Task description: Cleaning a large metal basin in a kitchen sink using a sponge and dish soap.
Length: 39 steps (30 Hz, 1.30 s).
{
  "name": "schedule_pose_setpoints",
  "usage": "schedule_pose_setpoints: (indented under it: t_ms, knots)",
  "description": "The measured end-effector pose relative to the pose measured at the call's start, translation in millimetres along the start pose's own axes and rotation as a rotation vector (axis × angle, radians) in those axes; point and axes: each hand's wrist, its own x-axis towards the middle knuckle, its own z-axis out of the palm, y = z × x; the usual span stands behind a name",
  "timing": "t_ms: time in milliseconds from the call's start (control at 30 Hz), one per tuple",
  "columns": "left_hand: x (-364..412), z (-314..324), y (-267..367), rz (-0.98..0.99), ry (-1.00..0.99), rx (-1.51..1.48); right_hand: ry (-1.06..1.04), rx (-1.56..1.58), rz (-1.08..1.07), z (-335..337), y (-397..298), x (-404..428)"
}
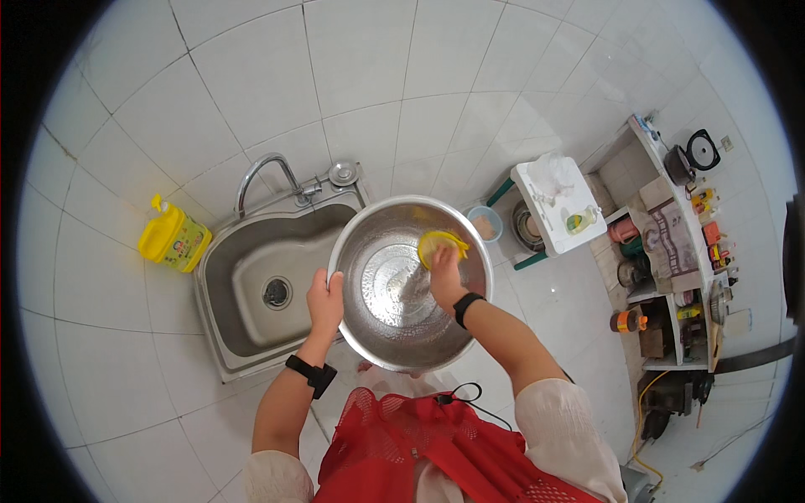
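Observation:
My left hand (325,303) grips the left rim of a large round stainless steel basin (390,339), thumb over the edge. Inside the basin, my right hand (446,276) presses a yellow cloth (440,244) to the upper right part of its wall. Wet streaks and droplets cover the metal bottom. The basin is held beside the right edge of a stainless steel sink (251,251), partly overlapping it. Over the sink curves a chrome faucet (267,160). My right fingertips are partly hidden in the cloth.
A yellow pump jug (179,242) stands left of the sink. To the right are a white stool (556,226) with a clear bottle (583,220) on it, a light blue bucket (485,221) on the floor, and a shelf unit (698,251) crowded with bottles and pots.

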Motion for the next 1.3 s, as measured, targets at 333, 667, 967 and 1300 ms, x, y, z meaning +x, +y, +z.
schedule_pose_setpoints:
  t_ms: [333, 667, 967, 1300]
  knots:
    - [1.7, 3.6, 0.1, -0.023, -0.005, -0.002, 0.401, 1.313, -0.832, 2.7, -56.9, -51.2]
    - [-6.3, -0.5, 1.9, 0.056, -0.026, 0.054, 0.243, 2.517, -0.135, -96.1, -7.6, 42.8]
    - [-3.5, 6.2, -1.5, 0.058, 0.001, 0.035, -0.11, 2.226, -0.662, -91.8, -54.0, -14.7]
    - [-6.0, 3.4, 4.7, 0.005, -0.001, 0.019, -0.399, 0.753, -0.626, -37.3, 40.0, -100.9]
